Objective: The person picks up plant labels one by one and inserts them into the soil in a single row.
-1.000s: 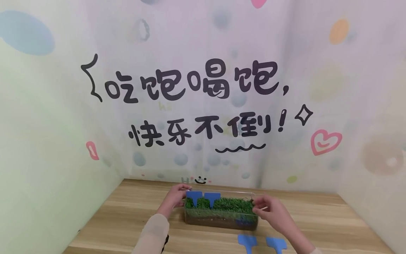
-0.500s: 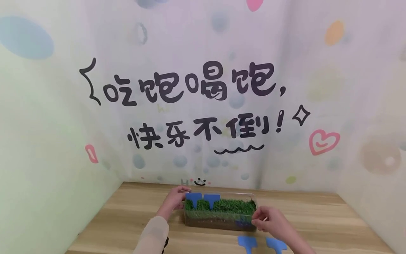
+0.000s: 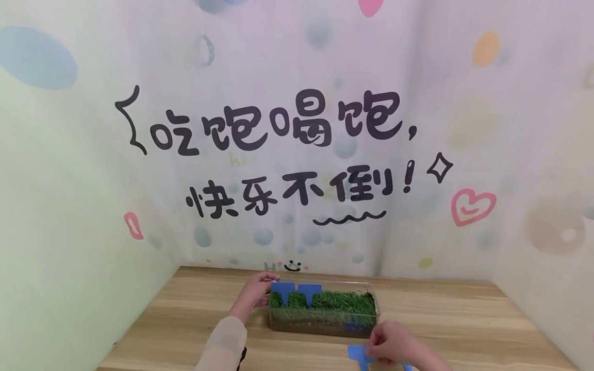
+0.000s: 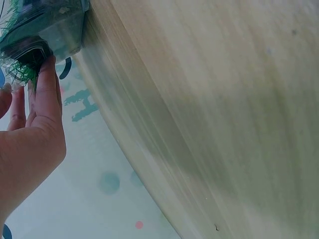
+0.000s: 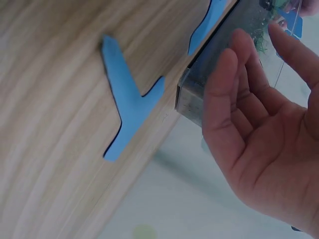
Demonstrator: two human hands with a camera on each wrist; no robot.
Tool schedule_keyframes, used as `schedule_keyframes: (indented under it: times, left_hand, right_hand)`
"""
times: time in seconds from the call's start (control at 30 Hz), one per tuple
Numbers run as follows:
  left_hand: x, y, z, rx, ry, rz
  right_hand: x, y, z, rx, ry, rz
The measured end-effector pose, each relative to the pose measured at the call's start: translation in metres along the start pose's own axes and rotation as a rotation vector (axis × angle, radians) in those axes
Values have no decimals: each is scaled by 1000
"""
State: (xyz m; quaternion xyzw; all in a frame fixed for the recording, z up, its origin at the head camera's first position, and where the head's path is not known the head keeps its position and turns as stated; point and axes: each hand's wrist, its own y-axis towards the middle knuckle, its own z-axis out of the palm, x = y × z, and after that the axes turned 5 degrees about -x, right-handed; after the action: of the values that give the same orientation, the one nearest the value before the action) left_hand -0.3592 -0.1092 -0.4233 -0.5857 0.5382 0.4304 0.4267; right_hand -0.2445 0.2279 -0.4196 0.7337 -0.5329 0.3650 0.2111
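A clear plastic box [image 3: 320,327] holds brown soil-like material and green grass [image 3: 343,301]. Two blue T-shaped plant labels, a left one [image 3: 283,291] and a right one [image 3: 309,292], stand upright in the grass near its left end. My left hand [image 3: 255,291] holds the box at its left end, fingers at the back corner; the left wrist view shows them against the end wall. My right hand [image 3: 394,342], empty, is over two more blue labels lying flat on the table, one plain label [image 5: 127,104] and another partly cut off [image 5: 207,25]. Its thumb and fingers are apart.
The wooden table [image 3: 185,319] meets a printed fabric backdrop [image 3: 297,232] behind the box. Similar cloth walls rise at the left and right. A blue patch [image 3: 355,323] shows low through the box's front wall, at the right.
My right hand has left the right end of the box and moved down and nearer, over the loose labels. My left hand stays at the box's left end.
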Motion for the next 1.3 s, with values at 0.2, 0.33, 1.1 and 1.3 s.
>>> schedule_keyframes:
  times: [0.2,0.33,1.1,1.3]
  left_hand:
    - [0,1,0,3,0,-10]
    - [0,1,-1,-2,5,-14]
    - [1,1,-1,-14,-9,-2]
    - [0,0,2,-13,-21,-8]
  right_hand:
    - [4,-3,10,16,-57,190]
    - [6,-5,20,-40,-114,260]
    - [7,17,43,-84,-392,367]
    - [7,8,35,-75,-287,294]
